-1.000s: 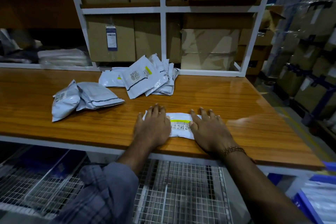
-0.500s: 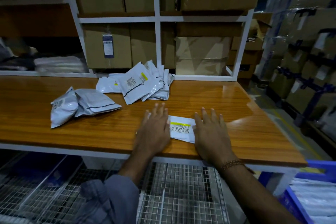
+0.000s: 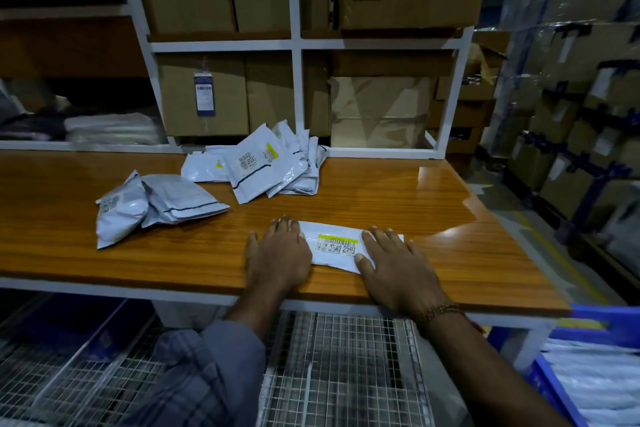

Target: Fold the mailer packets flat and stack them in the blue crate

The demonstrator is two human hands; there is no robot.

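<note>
Folded mailer packet (image 3: 337,246) lies flat on the desk (image 3: 433,215), pinned between both grips: left hand (image 3: 278,258) and right hand (image 3: 398,265) spread, palms down on its ends. Risk: the fold springs open on release. Label shows yellow strip, barcode, codes; text unreadable.

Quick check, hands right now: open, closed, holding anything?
Left hand: open, pressing flat on the mailer packet.
Right hand: open, pressing the same packet.
</note>
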